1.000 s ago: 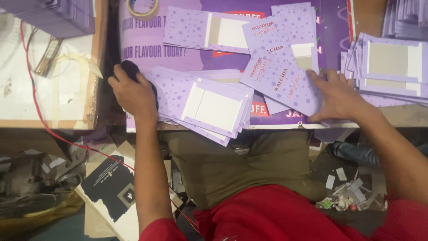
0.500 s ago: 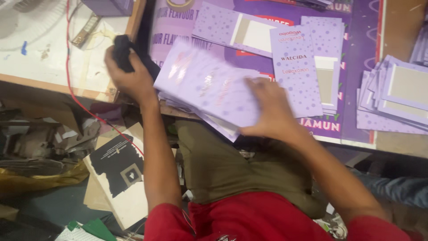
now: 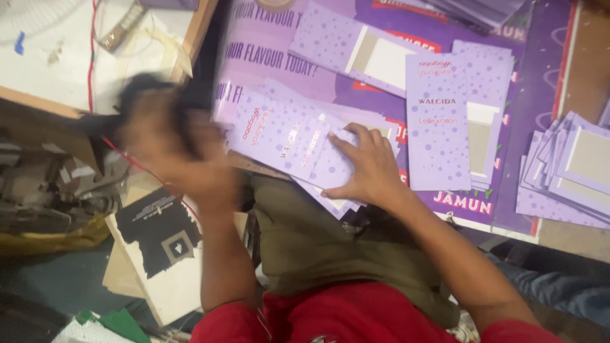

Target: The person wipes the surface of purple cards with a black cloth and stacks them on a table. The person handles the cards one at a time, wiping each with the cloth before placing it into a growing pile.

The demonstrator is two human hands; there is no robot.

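My right hand (image 3: 363, 164) presses flat on the top card of a stack of purple dotted cards (image 3: 279, 136) at the near edge of the work board. My left hand (image 3: 166, 143) is blurred with motion left of the stack, gripping a dark cloth (image 3: 145, 95) just off the board's edge. A second stack of purple dotted cards (image 3: 445, 121) lies to the right of my right hand, printed side up.
More purple cards lie fanned at the far right (image 3: 569, 171) and one lies across the top of the purple printed board (image 3: 279, 54). A white table with a red wire (image 3: 92, 51) is at left. Scrap paper and a black-and-white box (image 3: 162, 235) lie on the floor below.
My right hand carried a card from the right stack onto the near stack and now presses it down. My left hand lifted with the dark cloth and swung down-left, now blurred.
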